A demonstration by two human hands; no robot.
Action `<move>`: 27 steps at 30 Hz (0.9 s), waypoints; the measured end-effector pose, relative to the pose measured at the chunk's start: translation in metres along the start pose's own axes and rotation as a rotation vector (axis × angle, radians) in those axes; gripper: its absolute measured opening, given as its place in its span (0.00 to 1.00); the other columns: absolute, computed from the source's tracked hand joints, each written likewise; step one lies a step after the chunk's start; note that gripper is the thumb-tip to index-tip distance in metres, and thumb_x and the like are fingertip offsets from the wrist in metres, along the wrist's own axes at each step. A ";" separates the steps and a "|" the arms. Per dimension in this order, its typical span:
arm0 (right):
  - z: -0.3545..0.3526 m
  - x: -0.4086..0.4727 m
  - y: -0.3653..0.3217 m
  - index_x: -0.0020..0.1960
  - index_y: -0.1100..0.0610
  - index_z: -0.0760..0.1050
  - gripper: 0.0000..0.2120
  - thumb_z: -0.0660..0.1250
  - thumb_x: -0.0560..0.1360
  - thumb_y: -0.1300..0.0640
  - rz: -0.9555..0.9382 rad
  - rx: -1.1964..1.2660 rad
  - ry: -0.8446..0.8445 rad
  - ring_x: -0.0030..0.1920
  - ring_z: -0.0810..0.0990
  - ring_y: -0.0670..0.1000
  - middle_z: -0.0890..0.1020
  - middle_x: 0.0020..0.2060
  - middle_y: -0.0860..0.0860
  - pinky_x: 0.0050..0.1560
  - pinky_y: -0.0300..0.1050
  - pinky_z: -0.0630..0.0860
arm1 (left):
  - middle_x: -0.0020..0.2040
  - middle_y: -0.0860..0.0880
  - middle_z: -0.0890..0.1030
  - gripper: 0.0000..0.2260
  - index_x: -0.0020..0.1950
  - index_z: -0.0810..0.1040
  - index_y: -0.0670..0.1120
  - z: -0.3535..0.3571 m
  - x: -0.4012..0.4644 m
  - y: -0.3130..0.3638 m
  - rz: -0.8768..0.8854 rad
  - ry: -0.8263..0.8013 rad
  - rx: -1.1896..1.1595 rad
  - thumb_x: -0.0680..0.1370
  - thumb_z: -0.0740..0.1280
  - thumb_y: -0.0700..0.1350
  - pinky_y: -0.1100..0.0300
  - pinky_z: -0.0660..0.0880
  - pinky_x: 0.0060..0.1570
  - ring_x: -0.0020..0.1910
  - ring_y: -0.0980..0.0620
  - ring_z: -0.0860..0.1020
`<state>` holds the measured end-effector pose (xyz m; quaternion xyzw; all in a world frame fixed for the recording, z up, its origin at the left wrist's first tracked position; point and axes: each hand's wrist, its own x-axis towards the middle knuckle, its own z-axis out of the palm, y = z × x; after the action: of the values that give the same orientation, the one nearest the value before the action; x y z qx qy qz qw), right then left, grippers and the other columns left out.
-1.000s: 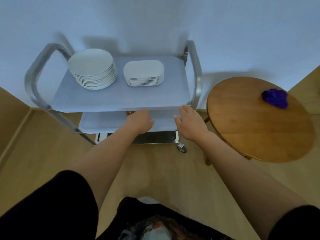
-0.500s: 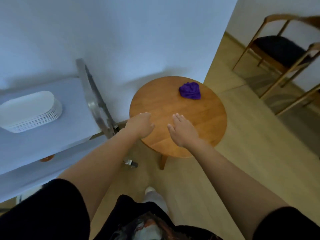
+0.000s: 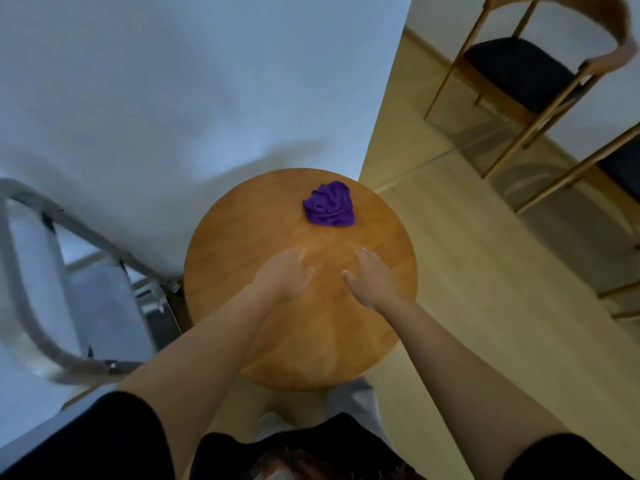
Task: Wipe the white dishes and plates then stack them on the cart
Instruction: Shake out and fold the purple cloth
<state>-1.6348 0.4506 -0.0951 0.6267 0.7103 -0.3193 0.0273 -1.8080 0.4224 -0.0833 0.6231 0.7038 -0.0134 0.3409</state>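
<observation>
A crumpled purple cloth (image 3: 329, 203) lies on the far side of a round wooden table (image 3: 377, 244). My left hand (image 3: 284, 275) and my right hand (image 3: 372, 277) hover over the table's middle, side by side, fingers relaxed and holding nothing. Both are a short way nearer to me than the cloth. Only the metal frame of the cart (image 3: 26, 306) shows at the left edge. The white plates and dishes are out of view.
A white wall stands behind the table. Two wooden chairs with dark seats (image 3: 519, 71) stand at the upper right on the wooden floor (image 3: 485, 271). The cart's leg and wheel (image 3: 166, 289) sit close to the table's left edge.
The view has swung right from the cart to the round table. The plate stacks have left the view. Both hands have come over the table's middle, nearer the purple cloth.
</observation>
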 end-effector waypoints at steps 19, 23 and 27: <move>0.017 0.256 0.044 0.68 0.62 0.69 0.25 0.66 0.76 0.50 0.439 0.444 -0.084 0.63 0.74 0.59 0.75 0.63 0.59 0.60 0.47 0.69 | 0.75 0.49 0.64 0.23 0.76 0.60 0.49 0.023 0.167 0.033 -0.347 -0.071 -0.372 0.81 0.59 0.50 0.59 0.59 0.69 0.72 0.50 0.64; 0.023 0.272 0.033 0.59 0.61 0.75 0.15 0.66 0.76 0.55 0.494 0.510 -0.020 0.57 0.77 0.58 0.78 0.57 0.59 0.56 0.47 0.71 | 0.75 0.49 0.64 0.24 0.75 0.61 0.49 0.024 0.171 0.025 -0.384 -0.047 -0.433 0.81 0.59 0.51 0.60 0.61 0.67 0.70 0.50 0.67; 0.008 0.262 0.013 0.41 0.57 0.69 0.04 0.63 0.74 0.61 0.199 0.472 0.063 0.42 0.74 0.53 0.75 0.40 0.53 0.42 0.45 0.69 | 0.74 0.49 0.66 0.24 0.75 0.61 0.49 0.014 0.165 0.019 -0.417 0.005 -0.477 0.81 0.60 0.51 0.59 0.62 0.66 0.69 0.50 0.68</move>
<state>-1.6814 0.6750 -0.2220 0.6921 0.5517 -0.4522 -0.1107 -1.7834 0.5639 -0.1679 0.3677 0.8007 0.0839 0.4655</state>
